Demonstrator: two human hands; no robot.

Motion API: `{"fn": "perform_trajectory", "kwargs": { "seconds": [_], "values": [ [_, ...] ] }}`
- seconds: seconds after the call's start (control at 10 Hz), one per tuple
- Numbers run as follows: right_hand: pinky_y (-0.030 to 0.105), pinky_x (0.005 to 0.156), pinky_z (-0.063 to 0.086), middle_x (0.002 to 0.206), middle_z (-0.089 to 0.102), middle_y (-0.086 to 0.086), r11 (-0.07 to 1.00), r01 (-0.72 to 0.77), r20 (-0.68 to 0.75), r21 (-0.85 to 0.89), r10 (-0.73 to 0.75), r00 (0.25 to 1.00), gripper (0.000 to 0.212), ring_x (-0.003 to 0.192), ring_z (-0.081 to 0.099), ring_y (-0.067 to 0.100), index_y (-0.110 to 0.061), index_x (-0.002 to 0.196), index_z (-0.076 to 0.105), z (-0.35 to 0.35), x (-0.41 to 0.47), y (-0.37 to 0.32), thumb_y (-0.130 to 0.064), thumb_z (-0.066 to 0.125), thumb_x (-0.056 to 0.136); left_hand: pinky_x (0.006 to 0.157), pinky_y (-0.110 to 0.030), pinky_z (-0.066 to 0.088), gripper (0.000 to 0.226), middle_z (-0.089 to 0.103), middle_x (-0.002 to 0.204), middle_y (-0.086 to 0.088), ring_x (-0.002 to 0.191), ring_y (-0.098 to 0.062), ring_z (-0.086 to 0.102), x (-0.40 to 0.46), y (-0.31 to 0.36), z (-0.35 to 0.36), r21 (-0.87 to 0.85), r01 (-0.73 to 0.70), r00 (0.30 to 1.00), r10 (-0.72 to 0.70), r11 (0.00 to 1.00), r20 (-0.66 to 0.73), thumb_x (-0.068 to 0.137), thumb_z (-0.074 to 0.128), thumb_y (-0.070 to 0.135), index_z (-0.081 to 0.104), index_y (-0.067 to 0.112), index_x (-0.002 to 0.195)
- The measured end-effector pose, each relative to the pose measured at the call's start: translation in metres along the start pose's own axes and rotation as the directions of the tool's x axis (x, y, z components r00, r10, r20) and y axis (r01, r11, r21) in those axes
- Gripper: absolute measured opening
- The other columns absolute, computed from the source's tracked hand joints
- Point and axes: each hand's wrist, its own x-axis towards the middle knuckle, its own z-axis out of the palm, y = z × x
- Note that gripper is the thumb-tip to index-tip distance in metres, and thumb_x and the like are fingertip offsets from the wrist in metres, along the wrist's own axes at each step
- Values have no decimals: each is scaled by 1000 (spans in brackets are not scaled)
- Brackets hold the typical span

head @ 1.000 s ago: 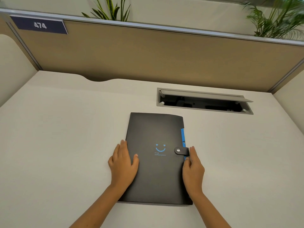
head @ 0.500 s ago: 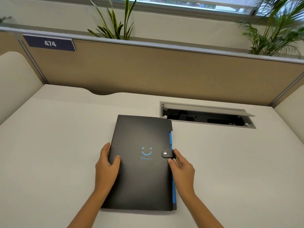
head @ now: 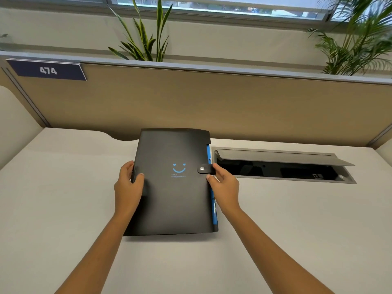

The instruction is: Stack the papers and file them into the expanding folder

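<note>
One black folder [head: 174,187] on pale desk [head: 63,209]

A pale off-white desk top [head: 63,209] with a smooth matte surface fills the lower part of the view and runs back to a tan fabric partition. Its far edge has a shallow curved notch left of centre. A flat black plastic expanding folder [head: 176,198] with a blue smiley print and a snap tab lies on it near the middle, its far end near the notch. Just to the folder's right, a long grey rectangular cable hatch [head: 284,155] is set into the desk, lid raised.
</note>
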Motion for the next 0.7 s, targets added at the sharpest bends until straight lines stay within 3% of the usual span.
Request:
{"fn": "perform_trajectory", "kwargs": {
  "seconds": [0.3, 0.4, 0.5, 0.6, 0.7],
  "values": [
    [31, 88, 52, 108, 68, 22, 991, -13, 18, -137, 15, 1000, 41, 101, 64, 32, -8, 125, 58, 16, 42, 22, -4, 61, 85, 93, -34, 41, 48, 50, 140, -8, 119, -25, 51, 47, -18, 27, 68, 9, 999, -12, 998, 46, 91, 56, 18, 39, 20, 135],
    [29, 92, 50, 107, 67, 22, 985, -10, 37, -172, 17, 999, 37, 99, 63, 30, -9, 122, 60, 19, 49, 32, -4, 63, 84, 87, -34, 43, 48, 51, 139, -10, 111, -25, 53, 56, -25, 31, 116, 10, 999, -15, 993, 44, 91, 56, 20, 39, 19, 136],
    [17, 88, 44, 106, 67, 23, 983, -8, 50, -186, 17, 999, 38, 98, 63, 30, -7, 122, 59, 21, 51, 34, -4, 63, 85, 86, -34, 43, 49, 50, 140, -12, 116, -31, 53, 57, -25, 30, 136, 17, 998, -24, 991, 50, 91, 56, 19, 38, 18, 137],
    [13, 86, 43, 111, 66, 19, 978, 17, 70, -207, -3, 998, 39, 101, 62, 29, -7, 125, 57, 21, 48, 32, -4, 62, 86, 99, -45, 42, 54, 44, 145, -13, 127, -36, 46, 55, -21, 27, 204, 33, 994, -53, 978, 94, 91, 57, 19, 33, 16, 140],
    [20, 92, 43, 121, 63, 14, 984, 18, 58, -178, -8, 998, 39, 112, 58, 26, -7, 125, 57, 18, 43, 32, -6, 62, 86, 104, -51, 38, 58, 39, 148, -14, 131, -38, 41, 50, -19, 23, 218, 74, 991, -95, 973, 91, 91, 57, 19, 30, 16, 142]
  ]
}}
